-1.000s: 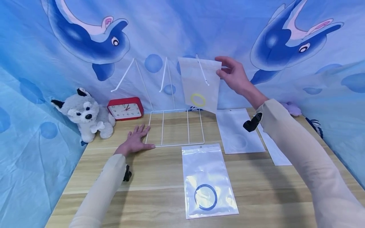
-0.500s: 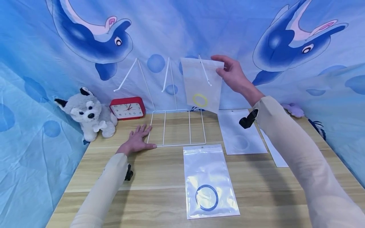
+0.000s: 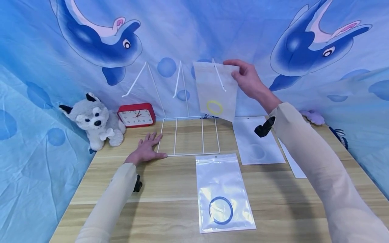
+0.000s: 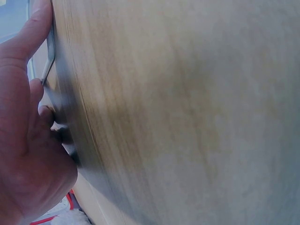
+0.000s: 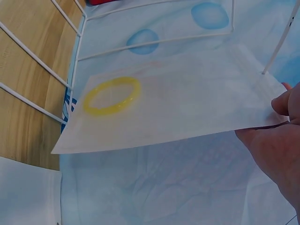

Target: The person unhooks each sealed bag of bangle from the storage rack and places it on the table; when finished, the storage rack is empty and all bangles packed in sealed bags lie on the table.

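Observation:
My right hand (image 3: 249,80) pinches the upper right corner of a white zip bag (image 3: 203,86), which hangs at the right hook (image 3: 218,75) of a white wire rack (image 3: 191,154). A yellow ring (image 5: 105,111) shows through the bag's lower part in the right wrist view. The bag lies behind the hook's slanting arm; the hook passes through near its top edge. With fingers spread, my left hand (image 3: 146,150) rests at the front left corner of the rack's base, its thumb on the front bar. The left wrist view shows mostly tabletop beside that hand.
A clear-fronted zip bag (image 3: 218,179) with a dark blue ring lies in front of the rack. Two more white bags, one (image 3: 258,135) and another (image 3: 293,162), lie on the right. A red clock (image 3: 136,116) and a plush dog (image 3: 95,118) stand left.
The head view has shifted slightly. My right index finger has slid a little further left along the bag's top edge. My left hand keeps its place on the rack.

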Demonstrator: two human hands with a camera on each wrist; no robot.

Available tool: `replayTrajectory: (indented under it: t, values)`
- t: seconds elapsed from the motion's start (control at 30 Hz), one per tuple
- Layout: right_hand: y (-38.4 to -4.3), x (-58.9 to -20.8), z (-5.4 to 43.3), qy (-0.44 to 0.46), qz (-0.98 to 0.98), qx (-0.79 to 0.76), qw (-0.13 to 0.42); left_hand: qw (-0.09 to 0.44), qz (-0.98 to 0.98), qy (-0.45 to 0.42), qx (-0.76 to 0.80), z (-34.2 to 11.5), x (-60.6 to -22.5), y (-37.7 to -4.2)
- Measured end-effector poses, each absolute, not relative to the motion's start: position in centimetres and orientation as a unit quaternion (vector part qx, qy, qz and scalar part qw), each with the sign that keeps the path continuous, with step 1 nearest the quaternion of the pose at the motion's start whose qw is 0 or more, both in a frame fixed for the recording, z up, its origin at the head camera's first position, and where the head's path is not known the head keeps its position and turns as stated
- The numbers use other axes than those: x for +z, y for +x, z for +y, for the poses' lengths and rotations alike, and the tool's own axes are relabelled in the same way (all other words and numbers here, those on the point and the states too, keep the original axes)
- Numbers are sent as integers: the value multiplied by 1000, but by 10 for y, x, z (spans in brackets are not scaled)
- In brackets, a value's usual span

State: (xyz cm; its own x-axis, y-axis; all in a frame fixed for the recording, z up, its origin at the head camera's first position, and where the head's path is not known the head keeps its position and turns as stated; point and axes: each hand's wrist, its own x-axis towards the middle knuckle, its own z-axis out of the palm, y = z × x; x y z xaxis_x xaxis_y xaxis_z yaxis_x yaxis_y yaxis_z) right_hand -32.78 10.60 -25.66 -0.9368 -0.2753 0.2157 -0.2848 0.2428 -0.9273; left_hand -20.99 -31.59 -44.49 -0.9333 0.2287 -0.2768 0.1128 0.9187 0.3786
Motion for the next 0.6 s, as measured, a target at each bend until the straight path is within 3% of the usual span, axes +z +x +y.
replayTrajectory:
  t: [0.6]
  values:
    - [-303,-256,119,220,-791,572,11,150,968,90,180,-316,-446,-210]
